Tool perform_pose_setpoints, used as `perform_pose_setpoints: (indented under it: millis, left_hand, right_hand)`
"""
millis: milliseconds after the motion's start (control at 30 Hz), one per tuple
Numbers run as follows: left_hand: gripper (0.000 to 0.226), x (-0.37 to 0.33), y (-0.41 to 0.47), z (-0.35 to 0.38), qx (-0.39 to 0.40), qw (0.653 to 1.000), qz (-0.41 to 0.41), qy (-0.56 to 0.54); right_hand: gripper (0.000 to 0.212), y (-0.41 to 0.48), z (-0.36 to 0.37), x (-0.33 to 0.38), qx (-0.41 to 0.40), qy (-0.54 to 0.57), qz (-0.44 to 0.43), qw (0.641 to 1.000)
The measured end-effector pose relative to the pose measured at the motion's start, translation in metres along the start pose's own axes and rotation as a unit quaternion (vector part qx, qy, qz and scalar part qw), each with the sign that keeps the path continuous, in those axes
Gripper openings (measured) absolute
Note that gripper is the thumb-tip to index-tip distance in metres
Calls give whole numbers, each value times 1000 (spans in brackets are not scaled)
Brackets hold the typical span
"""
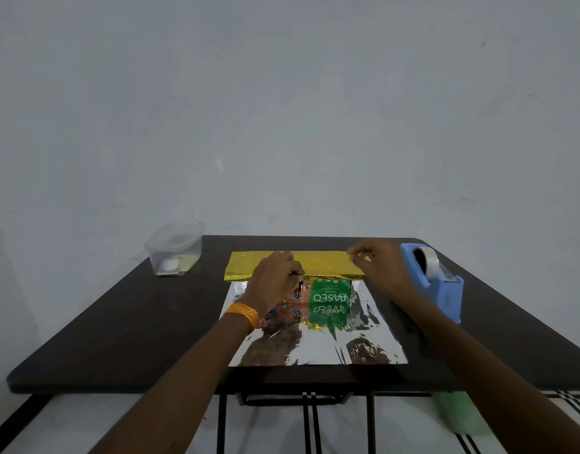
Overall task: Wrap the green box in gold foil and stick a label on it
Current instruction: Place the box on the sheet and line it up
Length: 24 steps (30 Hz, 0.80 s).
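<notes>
Our left grip (275, 280) curls onto gold foil (324, 263) over the green box (331, 291), right grip (377, 260) pinching its edge, on a dark worktop (118, 339) against a grey wall (282, 109).

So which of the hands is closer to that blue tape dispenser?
Right. The right hand is at the end of the gold foil, just beside the tape dispenser. The left hand is on the green box, farther away.
</notes>
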<state>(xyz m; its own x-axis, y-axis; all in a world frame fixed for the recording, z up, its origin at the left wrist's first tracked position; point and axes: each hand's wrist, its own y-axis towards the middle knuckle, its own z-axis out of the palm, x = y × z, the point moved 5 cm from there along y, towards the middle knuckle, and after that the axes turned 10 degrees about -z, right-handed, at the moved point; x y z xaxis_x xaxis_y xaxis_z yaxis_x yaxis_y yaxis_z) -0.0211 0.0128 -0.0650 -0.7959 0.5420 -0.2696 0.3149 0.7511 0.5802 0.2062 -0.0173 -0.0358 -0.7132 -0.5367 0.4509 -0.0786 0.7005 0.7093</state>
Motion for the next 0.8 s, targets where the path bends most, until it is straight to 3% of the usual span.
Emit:
perform_pose_setpoints:
  millis: [67, 167, 333, 600, 800]
  left_hand:
    - [15, 0, -1, 0, 3, 1000, 1, 6]
    - [14, -1, -1, 0, -2, 1000, 5, 17]
    - [14, -2, -1, -1, -11, 999, 7, 36]
    - [27, -27, -2, -2, 11, 989, 17, 147]
    - [25, -30, 2, 4, 28, 987, 10, 157]
  right_hand:
    - [5, -1, 18, 10, 60, -19, -33, 997]
    - [15, -3, 45, 25, 118, -82, -71, 987]
    - [12, -5, 68, 35, 117, -158, -111, 974]
    - [4, -3, 70, 30, 103, -134, -91, 981]
    - [8, -1, 73, 28, 97, -128, -91, 983]
